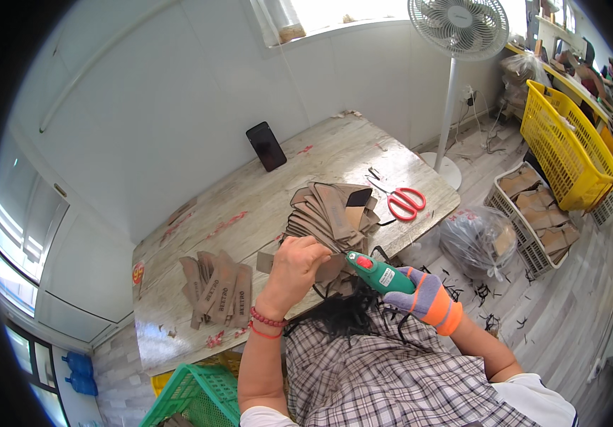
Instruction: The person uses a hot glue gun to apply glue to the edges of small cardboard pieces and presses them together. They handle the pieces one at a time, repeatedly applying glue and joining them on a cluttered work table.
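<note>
My bare left hand (293, 269), with red bracelets at the wrist, is closed in a pinch on a flat brown piece (331, 269), partly hidden by the fingers. Wearing a grey and orange glove, my right hand (424, 299) wraps round a green handheld electric cutter (384, 274) with a red button. The tool's tip meets the piece's edge close to my left fingertips. Just beyond my hands lies a fanned stack of brown pieces (331, 213). Left of them is a smaller pile of printed brown strips (219, 288). Black scraps (342, 309) gather on my checked apron (384, 363).
Red-handled scissors (406, 204) and a phone (266, 147) are on the table (249, 206). A green crate (203, 391) stands lower left. To the right are a plastic bag (477, 238), a crate of brown pieces (534, 213), a yellow basket (569, 149) and a fan (458, 25).
</note>
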Tool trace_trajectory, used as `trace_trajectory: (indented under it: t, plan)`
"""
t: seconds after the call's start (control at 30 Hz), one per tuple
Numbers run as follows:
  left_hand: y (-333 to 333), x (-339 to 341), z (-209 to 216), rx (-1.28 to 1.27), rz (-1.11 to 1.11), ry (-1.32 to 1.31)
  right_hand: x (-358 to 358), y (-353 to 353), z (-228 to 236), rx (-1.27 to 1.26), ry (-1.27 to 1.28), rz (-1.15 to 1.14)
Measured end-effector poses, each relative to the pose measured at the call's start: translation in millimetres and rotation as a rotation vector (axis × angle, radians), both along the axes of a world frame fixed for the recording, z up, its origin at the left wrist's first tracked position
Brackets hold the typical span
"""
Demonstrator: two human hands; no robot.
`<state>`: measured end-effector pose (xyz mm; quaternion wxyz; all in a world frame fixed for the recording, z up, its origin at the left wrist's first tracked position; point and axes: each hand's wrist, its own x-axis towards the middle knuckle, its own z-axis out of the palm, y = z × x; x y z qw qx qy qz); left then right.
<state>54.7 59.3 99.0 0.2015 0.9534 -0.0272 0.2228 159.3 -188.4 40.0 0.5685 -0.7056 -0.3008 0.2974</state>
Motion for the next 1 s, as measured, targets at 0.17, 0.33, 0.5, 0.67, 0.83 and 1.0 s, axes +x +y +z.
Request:
trace_trajectory:
  t: [0.17,0.33,0.5,0.67,0.83,1.0]
  plan:
    - [62,-51,-18,-0.413,0.434,-0.081,-2,-7,-3,0.001,0.099,-0.050]
    - [137,-77,-80,0.192,1.077,0.119,2,-14,-9,-0.038,0.108,-0.054]
    - [89,25,-86,0.235,0.825,-0.142,4,-15,-19,-0.019,0.183,-0.105]
    - [72,127,-85,0.218,0.633,0.046,7,-22,-23,0.006,0.205,-0.116]
    - [71,145,-91,0.175,0.604,0.213,13,-27,-25,-0.037,0.160,-0.144]
    - [59,144,-105,0.176,0.511,-0.232,15,-18,-26,0.019,0.206,-0.178]
